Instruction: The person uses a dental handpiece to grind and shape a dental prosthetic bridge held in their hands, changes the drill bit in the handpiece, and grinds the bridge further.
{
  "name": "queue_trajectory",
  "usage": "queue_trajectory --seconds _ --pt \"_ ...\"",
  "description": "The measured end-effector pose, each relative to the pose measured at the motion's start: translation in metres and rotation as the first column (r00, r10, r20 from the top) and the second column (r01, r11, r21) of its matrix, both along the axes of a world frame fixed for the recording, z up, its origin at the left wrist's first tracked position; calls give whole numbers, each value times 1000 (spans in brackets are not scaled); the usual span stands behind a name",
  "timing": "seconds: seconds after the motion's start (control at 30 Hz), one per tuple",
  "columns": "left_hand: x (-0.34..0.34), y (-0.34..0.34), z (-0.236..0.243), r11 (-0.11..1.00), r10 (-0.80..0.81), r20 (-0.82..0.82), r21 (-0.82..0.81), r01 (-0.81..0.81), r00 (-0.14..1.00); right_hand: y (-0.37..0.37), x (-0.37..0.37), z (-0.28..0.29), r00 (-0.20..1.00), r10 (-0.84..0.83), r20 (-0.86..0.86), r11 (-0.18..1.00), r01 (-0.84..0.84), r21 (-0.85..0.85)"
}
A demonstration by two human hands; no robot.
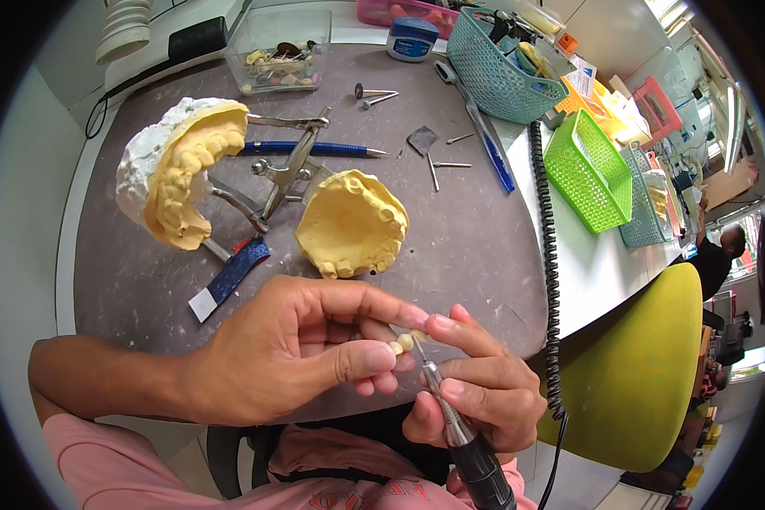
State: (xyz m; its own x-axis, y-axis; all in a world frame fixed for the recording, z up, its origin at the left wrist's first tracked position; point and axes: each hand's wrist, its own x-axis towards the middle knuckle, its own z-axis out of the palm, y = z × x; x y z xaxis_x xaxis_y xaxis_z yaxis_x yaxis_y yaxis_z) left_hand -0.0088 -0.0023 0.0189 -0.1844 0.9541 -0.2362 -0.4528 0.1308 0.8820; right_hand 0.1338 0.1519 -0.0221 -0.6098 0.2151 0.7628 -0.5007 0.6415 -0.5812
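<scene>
The left hand [272, 357] pinches a short row of false teeth [405, 343] between thumb and fingers. The right hand [495, 393] grips a small drill [457, 425] like a pen, its thin tip at the teeth; whether it touches, I cannot tell. Grinding looks under way: the row is already a joined piece, but it is off the models, so fitting seems left. How much trimming remains is too small to judge. Beyond the hands, a yellow jaw model [348, 228] and a white-backed model [151, 174] lie on the bench [476, 255], with loose drill bits [452, 165] farther out.
</scene>
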Motion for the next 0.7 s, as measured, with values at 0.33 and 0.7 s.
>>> queue_trajectory --seconds 0.33,0.7 --pt "1 1 1 1000 -3 7 -7 4 1000 1 1 8 997 34 68 997 -39 67" --pt "2 0 -1 999 21 29 -31 -20 999 -1 2 11 995 22 100 998 -29 64"
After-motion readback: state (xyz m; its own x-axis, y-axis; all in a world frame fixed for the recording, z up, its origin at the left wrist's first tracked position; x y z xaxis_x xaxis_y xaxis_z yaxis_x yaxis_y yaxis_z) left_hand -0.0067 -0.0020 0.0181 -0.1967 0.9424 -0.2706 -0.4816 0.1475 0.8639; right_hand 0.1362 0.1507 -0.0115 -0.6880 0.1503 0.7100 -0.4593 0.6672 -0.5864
